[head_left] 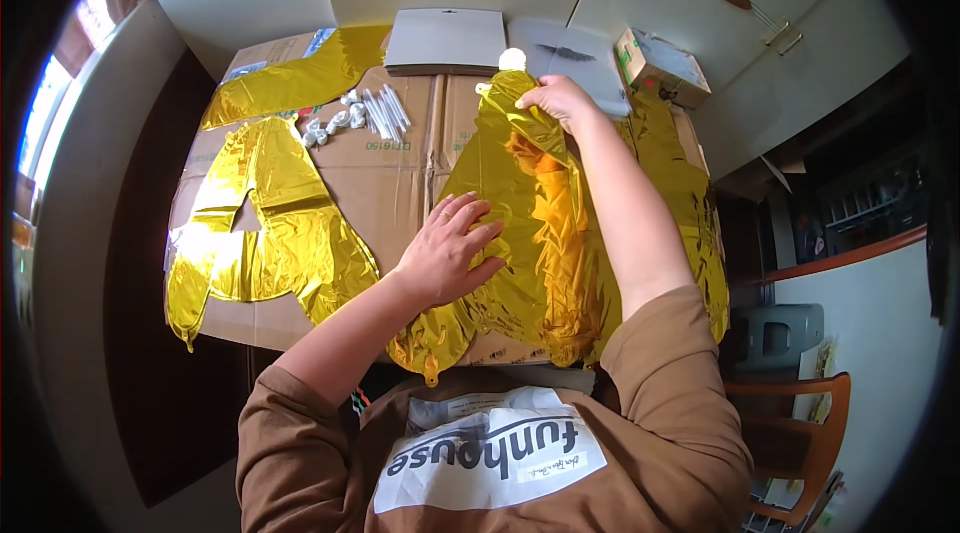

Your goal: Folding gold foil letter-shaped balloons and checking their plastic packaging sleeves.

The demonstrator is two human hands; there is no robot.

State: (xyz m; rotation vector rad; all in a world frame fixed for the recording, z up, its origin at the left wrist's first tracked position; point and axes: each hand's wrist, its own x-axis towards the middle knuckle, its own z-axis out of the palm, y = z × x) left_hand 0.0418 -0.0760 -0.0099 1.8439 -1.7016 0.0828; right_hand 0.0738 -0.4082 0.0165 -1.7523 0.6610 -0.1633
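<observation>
Steadying the foil (495, 183) calls for one anchor point and one control point. The foil lies on the tabletop (385, 178) directly in front of the person, its narrow end pointing away from the body.

Left hand (448, 251): palm down over the foil's left part, fingers loosely spread, with no grip visible. Right hand (560, 103): thumb and fingers closed in a pinch on the foil near its narrow end. Crumpled orange folds (558, 223) run down the right part toward the near edge.

Press with the flat of the left hand, not the fingertips; thin film is likely to crease or tear under point loads. Pinch a broad strip of margin and ease it without jerking. Smooth outward from the anchor. Avoid dragging the sheet leftward onto the A-shaped foil (285, 248) or the straws (387, 115).
</observation>
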